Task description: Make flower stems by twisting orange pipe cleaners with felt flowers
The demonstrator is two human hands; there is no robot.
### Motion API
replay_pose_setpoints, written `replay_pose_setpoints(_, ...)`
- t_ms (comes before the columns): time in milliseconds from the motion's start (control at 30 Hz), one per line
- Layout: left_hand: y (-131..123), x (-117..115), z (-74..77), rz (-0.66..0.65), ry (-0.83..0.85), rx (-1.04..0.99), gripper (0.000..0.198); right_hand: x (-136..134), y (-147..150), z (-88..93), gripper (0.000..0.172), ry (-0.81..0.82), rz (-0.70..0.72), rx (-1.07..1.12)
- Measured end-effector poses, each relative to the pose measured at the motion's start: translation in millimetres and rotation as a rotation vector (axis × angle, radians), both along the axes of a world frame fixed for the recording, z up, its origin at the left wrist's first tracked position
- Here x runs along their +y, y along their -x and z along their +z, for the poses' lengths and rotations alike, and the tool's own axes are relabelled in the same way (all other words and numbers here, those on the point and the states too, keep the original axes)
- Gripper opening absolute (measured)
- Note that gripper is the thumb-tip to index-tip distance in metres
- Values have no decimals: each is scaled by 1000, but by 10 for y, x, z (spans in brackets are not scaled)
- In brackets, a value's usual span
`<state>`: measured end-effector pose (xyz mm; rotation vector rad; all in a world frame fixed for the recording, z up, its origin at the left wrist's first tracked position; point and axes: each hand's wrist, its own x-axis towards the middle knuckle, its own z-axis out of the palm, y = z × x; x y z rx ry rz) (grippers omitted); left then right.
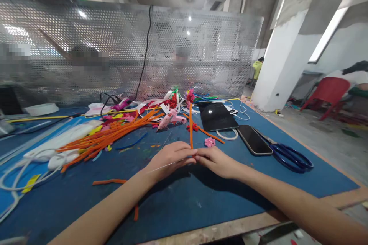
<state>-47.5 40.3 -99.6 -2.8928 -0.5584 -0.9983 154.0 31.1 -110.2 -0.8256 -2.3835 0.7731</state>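
Observation:
My left hand (174, 155) and my right hand (215, 159) meet over the blue table mat, fingertips pinched together. Between them stands an upright orange pipe cleaner (191, 126), gripped near its lower end. A pink-red flower (190, 96) appears at its top. Across my left wrist runs a thin pale strand whose kind I cannot tell. Just beyond my right hand lies a small pink flower (209, 142). A pink glue gun (171, 118) rests farther back. Loose orange pipe cleaner pieces (110, 181) lie beside my left forearm.
A bundle of orange pipe cleaners (112, 136) spreads over the left side, near white cables (17, 183). To the right are a black tablet (217, 116), a phone (254, 140) and blue-handled scissors (293, 157). A perforated metal screen (115, 46) closes the back.

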Motion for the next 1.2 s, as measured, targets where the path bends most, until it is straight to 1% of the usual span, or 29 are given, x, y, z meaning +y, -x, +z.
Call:
replay_pose_setpoints(100,-15,-13,44,117,-56,-4,17,-2,-1,-2,21,-114,-43,-46)
replay_pose_setpoints(167,-39,-32,68,177,-29,-31,15,-9,1,-7,22,-223,-76,-80)
replay_pose_setpoints(233,-72,-53,80,215,112,-62,14,-13,2,-25,21,-325,-104,-105)
replay_pose_setpoints(300,-107,-69,82,255,329,-98,15,-10,1,-52,20,-400,-135,-131)
replay_pose_setpoints(367,-132,-80,87,302,518,-137,17,-3,-7,-72,20,-441,-165,-152)
replay_pose_setpoints(433,-135,-83,108,315,623,-151,19,5,-22,-71,20,-445,-187,-147)
replay_pose_setpoints(500,-112,-76,150,263,665,-117,22,10,-38,-47,20,-411,-199,-114)
replay_pose_setpoints(600,-46,-47,224,111,631,-4,28,1,-49,9,20,-326,-207,-47)
replay_pose_setpoints(700,20,-4,257,6,527,61,28,-28,-30,49,21,-234,-187,14)
replay_pose_setpoints(867,70,30,232,-118,277,115,23,-79,22,64,22,-115,-132,45)
replay_pose_setpoints(967,81,10,243,-136,170,152,22,-93,36,66,22,-94,-116,47)
replay_pose_setpoints(1067,76,-21,261,-147,162,100,19,-93,30,69,21,-112,-104,37)
replay_pose_setpoints(1167,35,-59,250,-160,243,-43,17,-91,22,74,20,-146,-94,11)
replay_pose_setpoints(1200,12,-73,237,-135,286,-94,17,-92,22,75,20,-151,-91,5)
